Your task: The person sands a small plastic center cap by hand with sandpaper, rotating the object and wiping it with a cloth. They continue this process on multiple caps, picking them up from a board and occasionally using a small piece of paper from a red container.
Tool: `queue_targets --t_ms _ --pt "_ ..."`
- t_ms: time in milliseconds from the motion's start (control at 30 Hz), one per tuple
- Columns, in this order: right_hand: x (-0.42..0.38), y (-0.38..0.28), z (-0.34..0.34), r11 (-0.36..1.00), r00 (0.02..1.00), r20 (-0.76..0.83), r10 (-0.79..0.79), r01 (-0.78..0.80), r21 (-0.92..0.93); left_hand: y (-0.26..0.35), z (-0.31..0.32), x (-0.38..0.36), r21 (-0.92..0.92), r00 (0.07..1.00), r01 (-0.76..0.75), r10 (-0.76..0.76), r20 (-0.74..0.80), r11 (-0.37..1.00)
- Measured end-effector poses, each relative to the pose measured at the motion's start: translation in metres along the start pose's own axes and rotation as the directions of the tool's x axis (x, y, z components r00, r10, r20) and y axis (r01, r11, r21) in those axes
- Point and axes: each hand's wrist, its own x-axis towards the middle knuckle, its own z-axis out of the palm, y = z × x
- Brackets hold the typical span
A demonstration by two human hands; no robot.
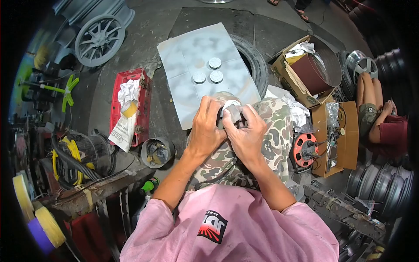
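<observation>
My left hand (pixel 207 127) and my right hand (pixel 247 133) meet above my lap, fingers curled inward. Between them is a pale round cap (pixel 228 104), like the wheel centre caps nearby, held mostly by the left fingers. A grey folded piece (pixel 234 114), which looks like sandpaper, is pinched under my right thumb against the cap. Fingers hide much of both. Just ahead, three silver wheel centre caps (pixel 214 63) lie on a grey-sprayed cardboard sheet (pixel 183 54).
The cardboard rests on a tire (pixel 261 72). Left are a red toolbox (pixel 145 105) with cloth and tape, and a metal can (pixel 158 153). On the right stand a cardboard box (pixel 286 74), an orange cable reel (pixel 304 149) and a seated person (pixel 388 126). Alloy wheels (pixel 100 40) lean far left.
</observation>
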Motion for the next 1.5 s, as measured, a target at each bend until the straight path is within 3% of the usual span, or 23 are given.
queue_targets --t_ms 167,233,267,367,400,567,667,733,800,933,1067,1133,1233,1300,1367,1500 --pt "0.006 0.016 -0.014 0.996 0.993 -0.076 0.093 -0.094 -0.006 0.003 0.003 -0.002 -0.031 0.994 0.087 -0.089 -0.063 0.996" --pt "0.005 0.021 -0.022 0.919 0.941 -0.014 0.339 -0.328 0.220 0.002 0.008 -0.006 -0.021 0.991 0.098 -0.100 -0.089 0.995" --pt "0.003 0.021 -0.023 0.919 0.941 -0.014 0.339 -0.328 0.219 0.001 0.009 -0.007 -0.016 0.989 0.106 -0.107 -0.099 0.994" --pt "-0.009 0.018 -0.028 0.752 0.856 0.149 0.496 -0.509 0.419 0.002 0.014 -0.009 0.003 0.987 0.106 -0.105 -0.121 0.994" --pt "-0.012 0.020 -0.030 0.747 0.841 0.195 0.505 -0.539 0.388 0.001 0.015 -0.009 0.019 0.986 0.096 -0.092 -0.136 0.995" --pt "-0.015 0.026 -0.024 0.702 0.813 0.241 0.531 -0.581 0.411 0.000 0.014 -0.013 0.054 0.991 0.013 -0.005 -0.133 0.998" --pt "-0.010 0.030 -0.021 0.717 0.827 0.180 0.533 -0.554 0.423 -0.003 0.013 -0.013 0.055 0.991 -0.031 0.038 -0.125 0.998" --pt "-0.001 0.037 -0.026 0.904 0.916 0.118 0.384 -0.399 0.154 -0.005 0.010 -0.011 0.053 0.991 -0.038 0.045 -0.123 0.998" --pt "0.007 0.032 -0.030 0.942 0.945 0.114 0.306 -0.318 0.106 -0.006 0.002 -0.008 -0.041 0.998 0.008 -0.011 -0.060 0.999" --pt "0.018 0.024 -0.033 0.990 0.982 0.125 0.139 -0.137 -0.029 -0.007 -0.015 0.004 -0.084 1.000 -0.019 0.019 -0.001 0.996" --pt "0.030 0.019 -0.032 0.998 0.991 0.133 0.017 -0.010 -0.055 -0.008 -0.030 0.018 -0.161 0.990 0.027 -0.005 0.137 0.987" --pt "0.038 0.023 -0.037 0.979 0.965 0.180 -0.190 0.201 -0.043 -0.009 -0.041 0.029 -0.210 0.969 0.070 -0.016 0.247 0.975" --pt "0.049 0.016 -0.049 0.950 0.922 0.273 -0.275 0.303 -0.069 -0.009 -0.051 0.045 -0.230 0.949 0.012 0.061 0.309 0.973" --pt "0.056 0.013 -0.056 0.938 0.894 0.319 -0.313 0.343 -0.041 -0.010 -0.056 0.052 -0.203 0.925 0.072 0.011 0.380 0.976" --pt "0.061 0.010 -0.058 0.925 0.864 0.363 -0.349 0.379 -0.013 -0.019 -0.054 0.056 -0.281 0.905 -0.078 0.186 0.383 0.957" --pt "0.068 0.007 -0.058 0.907 0.808 0.447 -0.384 0.420 0.022 -0.010 -0.063 0.064 -0.301 0.864 -0.009 0.160 0.478 0.953"
